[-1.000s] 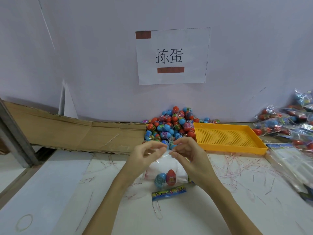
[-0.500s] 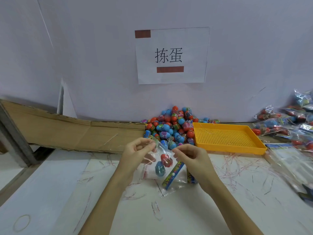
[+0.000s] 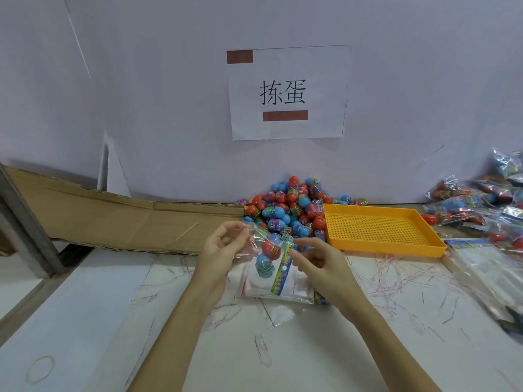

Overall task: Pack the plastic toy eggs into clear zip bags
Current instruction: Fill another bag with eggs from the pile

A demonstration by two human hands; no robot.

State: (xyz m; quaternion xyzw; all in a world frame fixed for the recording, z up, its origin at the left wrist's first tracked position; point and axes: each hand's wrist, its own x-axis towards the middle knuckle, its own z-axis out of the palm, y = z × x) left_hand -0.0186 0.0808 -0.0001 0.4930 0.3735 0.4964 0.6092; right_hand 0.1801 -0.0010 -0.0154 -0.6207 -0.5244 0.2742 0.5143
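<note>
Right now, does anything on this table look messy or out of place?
Yes: thin red strips lie strewn over the white table, and one red egg sits loose beside the orange tray, apart from the main pile.

Yellow tray (image 3: 379, 230) – cardboard (image 3: 113, 219) – wall sign (image 3: 288, 91)

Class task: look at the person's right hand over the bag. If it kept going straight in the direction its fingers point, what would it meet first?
The right hand points left and slightly away, so it would probably first meet the clear zip bag at its colourful strip, then the red egg inside. Depth is uncertain.
</note>
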